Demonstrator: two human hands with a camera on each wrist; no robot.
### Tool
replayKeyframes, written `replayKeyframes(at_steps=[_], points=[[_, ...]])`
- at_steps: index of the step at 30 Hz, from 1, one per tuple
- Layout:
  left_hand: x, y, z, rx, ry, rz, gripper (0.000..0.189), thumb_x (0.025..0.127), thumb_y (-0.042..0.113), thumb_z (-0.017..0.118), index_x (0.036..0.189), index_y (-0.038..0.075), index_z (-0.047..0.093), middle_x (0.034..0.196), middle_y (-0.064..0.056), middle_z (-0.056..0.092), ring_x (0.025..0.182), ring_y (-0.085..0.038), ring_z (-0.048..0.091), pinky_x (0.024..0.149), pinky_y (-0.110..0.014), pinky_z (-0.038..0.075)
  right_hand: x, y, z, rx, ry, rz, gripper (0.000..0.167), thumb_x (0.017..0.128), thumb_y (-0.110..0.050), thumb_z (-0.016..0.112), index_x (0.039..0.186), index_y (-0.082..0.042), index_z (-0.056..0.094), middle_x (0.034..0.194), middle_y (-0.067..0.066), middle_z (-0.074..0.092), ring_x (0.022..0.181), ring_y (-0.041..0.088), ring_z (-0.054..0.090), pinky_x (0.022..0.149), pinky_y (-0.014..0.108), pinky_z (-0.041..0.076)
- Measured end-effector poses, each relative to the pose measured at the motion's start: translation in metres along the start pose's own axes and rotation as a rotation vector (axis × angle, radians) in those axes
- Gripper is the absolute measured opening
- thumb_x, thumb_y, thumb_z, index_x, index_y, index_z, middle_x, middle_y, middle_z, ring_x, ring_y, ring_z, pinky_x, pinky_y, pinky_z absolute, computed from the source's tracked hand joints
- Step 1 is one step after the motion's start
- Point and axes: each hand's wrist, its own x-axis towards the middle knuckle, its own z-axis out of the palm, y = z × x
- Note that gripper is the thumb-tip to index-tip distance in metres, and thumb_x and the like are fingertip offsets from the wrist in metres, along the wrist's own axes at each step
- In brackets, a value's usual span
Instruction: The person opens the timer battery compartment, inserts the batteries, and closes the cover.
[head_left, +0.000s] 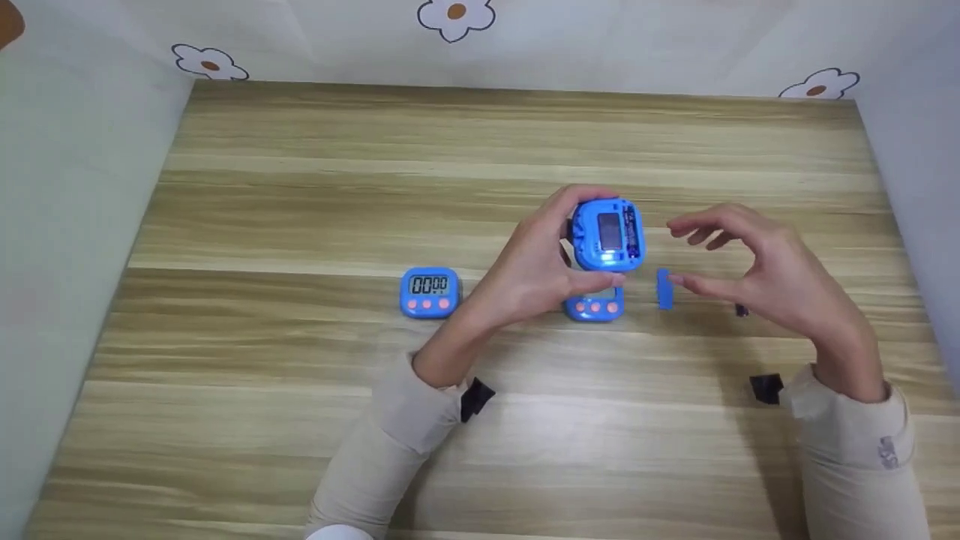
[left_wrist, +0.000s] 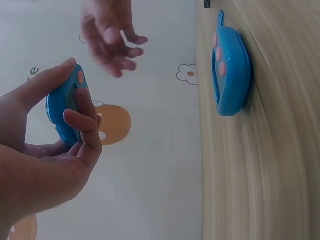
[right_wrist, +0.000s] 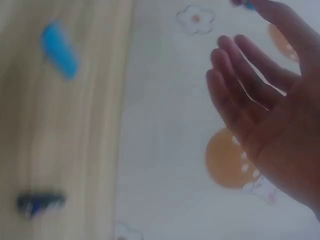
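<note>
My left hand (head_left: 536, 262) grips a blue digital timer (head_left: 609, 234) by its edges above the table. Its back faces up in the head view, and a dark battery sits in the uncovered slot at its right side. In the left wrist view, fingers curl around the timer (left_wrist: 62, 107). My right hand (head_left: 765, 262) hovers to the right with fingers spread, holding nothing. Below its thumb lies a small blue battery cover (head_left: 664, 289). Partly hidden behind the right hand is a dark battery (head_left: 742, 310), seen blurred in the right wrist view (right_wrist: 41, 202).
A second blue timer (head_left: 595, 308) with pink buttons lies under the held one, partly covered by the left hand. Another timer (head_left: 430, 293), reading 00 00, lies left of the left wrist. A flower-patterned white backdrop (head_left: 570, 45) borders the wooden table (head_left: 300, 225).
</note>
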Motion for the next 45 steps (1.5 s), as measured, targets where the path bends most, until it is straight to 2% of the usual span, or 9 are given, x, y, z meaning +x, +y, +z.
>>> replayKeyframes(at_steps=[3,8,13,18,24,29,37,42,45], points=[[0.001,0.000,0.001,-0.004,-0.025,-0.002,0.076,0.075,0.013,0.087,0.138,0.010,0.045,0.128,-0.002,0.051,0.101,-0.015,0.052,0.078,-0.029,0.052,-0.011,0.018,0.003,-0.126,-0.074,0.063,0.057,0.074,-0.017,0.087,0.126,-0.015,0.063,0.121,-0.004,0.060,0.106,0.017,0.054,0.081,0.028,0.048],[0.000,-0.001,0.001,-0.001,-0.037,-0.010,0.075,0.076,0.013,0.086,0.139,0.011,0.045,0.128,-0.001,0.050,0.101,-0.015,0.052,0.077,-0.031,0.053,-0.014,0.037,0.014,-0.206,-0.197,0.168,0.062,0.072,-0.030,0.088,0.126,-0.013,0.062,0.123,0.000,0.056,0.113,0.023,0.049,0.093,0.050,0.044],[-0.001,-0.001,0.001,-0.011,-0.047,0.002,0.075,0.076,0.010,0.085,0.139,0.010,0.044,0.129,-0.002,0.049,0.104,-0.016,0.052,0.081,-0.029,0.052,-0.011,0.045,0.022,-0.260,-0.250,0.183,0.061,0.070,-0.035,0.089,0.121,-0.012,0.064,0.117,0.000,0.059,0.111,0.022,0.051,0.097,0.049,0.041],[0.001,-0.001,0.002,-0.012,-0.059,0.024,0.074,0.077,0.011,0.085,0.138,0.010,0.044,0.128,-0.002,0.049,0.106,-0.014,0.053,0.087,-0.026,0.049,-0.011,0.047,0.022,-0.295,-0.246,0.160,0.057,0.069,-0.026,0.090,0.118,-0.011,0.066,0.116,0.002,0.059,0.109,0.022,0.052,0.096,0.048,0.042],[0.001,-0.002,0.003,0.017,-0.061,0.046,0.073,0.077,0.014,0.085,0.138,0.009,0.045,0.127,-0.002,0.050,0.106,-0.013,0.052,0.089,-0.029,0.048,-0.011,0.046,0.024,-0.326,-0.237,0.141,0.053,0.070,-0.032,0.089,0.115,-0.011,0.068,0.117,0.002,0.058,0.110,0.024,0.051,0.095,0.049,0.042],[0.000,-0.002,0.003,0.021,-0.066,0.043,0.073,0.077,0.013,0.085,0.138,0.009,0.044,0.130,-0.004,0.049,0.110,-0.013,0.051,0.092,-0.027,0.047,-0.011,0.045,0.027,-0.334,-0.225,0.123,0.052,0.070,-0.031,0.089,0.113,-0.011,0.068,0.114,0.003,0.058,0.108,0.024,0.052,0.094,0.048,0.043],[0.000,-0.002,0.005,0.038,-0.072,0.013,0.074,0.078,0.014,0.084,0.139,0.008,0.043,0.131,-0.005,0.048,0.112,-0.014,0.051,0.092,-0.025,0.046,-0.011,0.046,0.031,-0.368,-0.228,0.078,0.056,0.062,-0.029,0.091,0.106,-0.007,0.065,0.108,0.003,0.057,0.100,0.020,0.048,0.090,0.042,0.045],[0.000,-0.002,0.005,0.053,-0.077,0.009,0.074,0.077,0.014,0.084,0.139,0.008,0.043,0.130,-0.005,0.049,0.113,-0.014,0.051,0.093,-0.024,0.045,-0.010,0.045,0.029,-0.327,-0.222,0.082,0.059,0.062,-0.029,0.091,0.107,-0.008,0.059,0.107,0.001,0.055,0.099,0.018,0.049,0.087,0.040,0.045],[0.000,-0.002,0.006,0.093,-0.086,-0.002,0.076,0.076,0.013,0.085,0.139,0.009,0.043,0.131,-0.004,0.049,0.114,-0.013,0.050,0.095,-0.024,0.044,-0.011,0.032,0.020,-0.252,-0.173,0.094,0.060,0.064,-0.026,0.091,0.109,-0.011,0.055,0.106,-0.003,0.056,0.099,0.017,0.053,0.086,0.039,0.046]])
